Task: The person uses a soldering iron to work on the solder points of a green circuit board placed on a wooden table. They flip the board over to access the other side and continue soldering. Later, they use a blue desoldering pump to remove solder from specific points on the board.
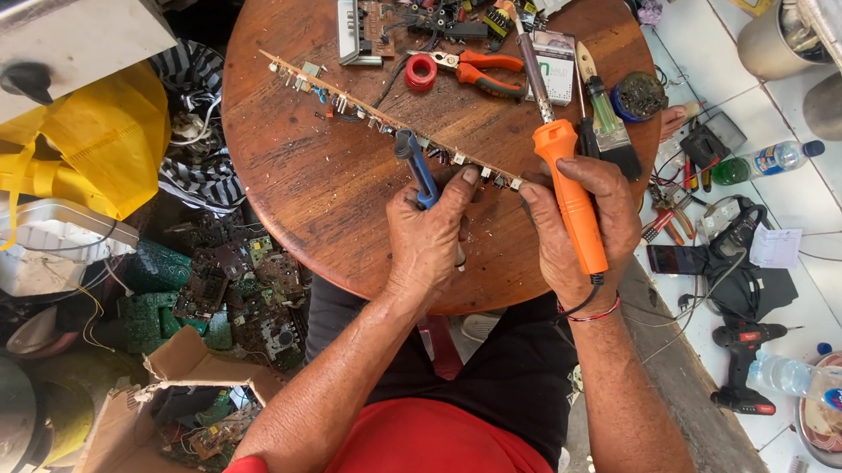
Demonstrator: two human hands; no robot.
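A long narrow circuit board (379, 119) stands on edge across the round wooden table (317, 191). My left hand (431, 237) grips a blue-handled tool (417, 168), and its thumb presses the board's near end. My right hand (577, 231) holds an orange-handled soldering iron (570, 192) whose metal shaft points away toward the table's far side. The fingertips of my right hand touch the board's right end.
Orange-handled pliers (480, 72), a red tape roll (419, 72), a heat sink board (357, 13) and small parts lie at the table's far side. Scrap circuit boards (232, 293) fill the floor left. A yellow bag (85, 148), cordless drill (739, 368) and bottles (767, 160) surround.
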